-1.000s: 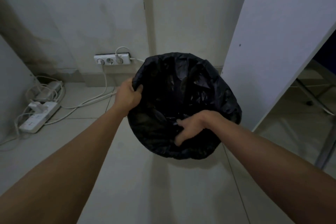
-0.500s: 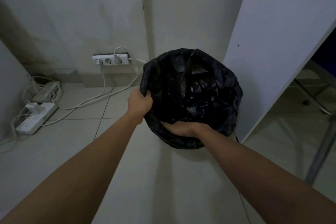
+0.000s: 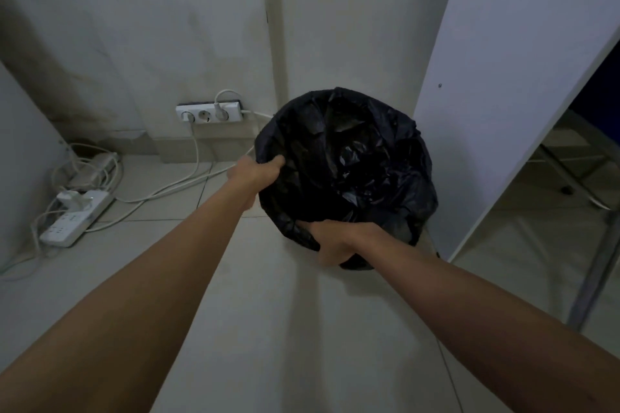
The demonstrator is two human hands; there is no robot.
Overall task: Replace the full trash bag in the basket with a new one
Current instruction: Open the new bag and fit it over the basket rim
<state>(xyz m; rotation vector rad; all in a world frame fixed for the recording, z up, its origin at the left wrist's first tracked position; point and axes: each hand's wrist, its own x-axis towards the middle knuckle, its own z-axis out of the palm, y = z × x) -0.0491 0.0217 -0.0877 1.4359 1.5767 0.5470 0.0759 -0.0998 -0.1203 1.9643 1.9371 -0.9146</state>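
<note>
A black trash bag [image 3: 352,157] lines a round basket on the tiled floor, close to the wall and the white panel. The bag drapes over the rim all around and hides the basket itself. My left hand [image 3: 256,173] grips the bag's edge at the left rim. At the near rim my right hand [image 3: 335,241] holds the bag's edge, with its fingers curled over it. Crumpled black plastic fills the inside.
A white panel [image 3: 523,84] leans or stands just right of the basket. A wall socket [image 3: 208,112] with plugs sits behind it on the left. A power strip [image 3: 75,218] and tangled white cables lie on the floor at far left. A metal leg [image 3: 593,282] stands at right.
The basket with the bag has shifted right, toward the white panel. My left hand keeps hold of the left rim. My right hand has come out of the bag onto the near rim.
</note>
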